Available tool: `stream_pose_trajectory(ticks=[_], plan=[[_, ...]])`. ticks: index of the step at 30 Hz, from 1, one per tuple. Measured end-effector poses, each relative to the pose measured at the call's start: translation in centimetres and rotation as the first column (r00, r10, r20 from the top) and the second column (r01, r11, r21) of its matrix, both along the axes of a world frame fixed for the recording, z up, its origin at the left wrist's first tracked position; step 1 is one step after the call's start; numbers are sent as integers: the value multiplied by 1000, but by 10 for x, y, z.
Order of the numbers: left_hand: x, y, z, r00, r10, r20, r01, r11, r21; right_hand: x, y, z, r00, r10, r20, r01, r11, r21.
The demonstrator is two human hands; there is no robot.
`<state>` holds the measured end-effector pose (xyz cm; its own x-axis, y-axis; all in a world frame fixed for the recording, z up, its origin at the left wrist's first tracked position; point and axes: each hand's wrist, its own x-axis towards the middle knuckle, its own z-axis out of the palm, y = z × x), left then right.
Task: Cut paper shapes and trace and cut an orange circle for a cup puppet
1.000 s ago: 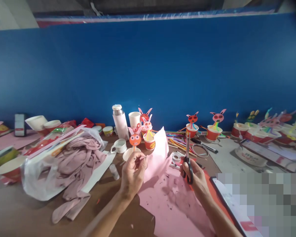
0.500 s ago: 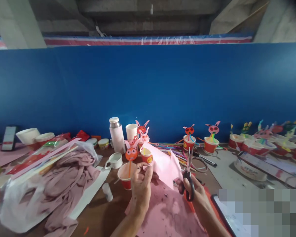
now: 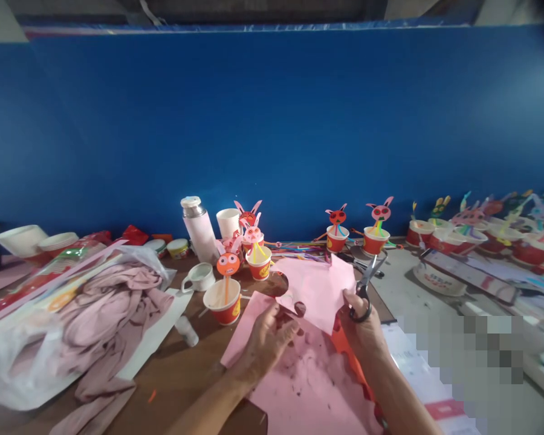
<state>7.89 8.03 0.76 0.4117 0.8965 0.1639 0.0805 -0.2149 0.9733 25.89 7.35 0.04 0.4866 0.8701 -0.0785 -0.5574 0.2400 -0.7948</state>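
Observation:
My right hand point(image 3: 365, 323) is closed round black-handled scissors point(image 3: 366, 283), whose parted blades point up and right, clear of any paper. Its thumb and fingers also pinch the right side of a pink paper sheet point(image 3: 315, 284), which is held up and has curved cuts along its lower left edge. Close to that edge is my left hand point(image 3: 267, 341), its thumb and fingers bent but apart; whether they touch the sheet I cannot tell. Beneath both hands, a larger pink sheet point(image 3: 317, 386) with dark smudges lies on the table.
Left of the hands stand a paper cup point(image 3: 224, 302) with an orange rabbit-eared figure, a mug point(image 3: 199, 278), a thermos point(image 3: 198, 232) and a small white bottle point(image 3: 185, 331). Bundled cloth point(image 3: 113, 296) covers the far left. More figure cups point(image 3: 375, 240) line the back right.
My view has tipped downward. My left hand's pinched fingers have come apart, near the paper's lower edge. My right hand has turned, bringing the paper up and swinging the scissors' blades rightward.

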Motion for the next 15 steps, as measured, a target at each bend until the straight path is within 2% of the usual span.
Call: stream_pose_trajectory(ticks=[3, 7, 11, 15], plan=[[1, -1, -5, 972, -78, -220, 104, 988, 111, 6, 3, 5, 997, -26, -74, 26, 1000, -4], [15, 8, -17, 894, -54, -445, 164, 964, 211, 8, 4, 10, 986, -39, -162, 40, 999, 1], [26, 22, -32, 814, 9, -581, 147, 964, 222, 4, 2, 15, 979, -61, -195, 58, 998, -20], [28, 31, -41, 760, 23, -649, 140, 970, 198, 1, 2, 17, 979, -68, -192, 61, 997, -40]])
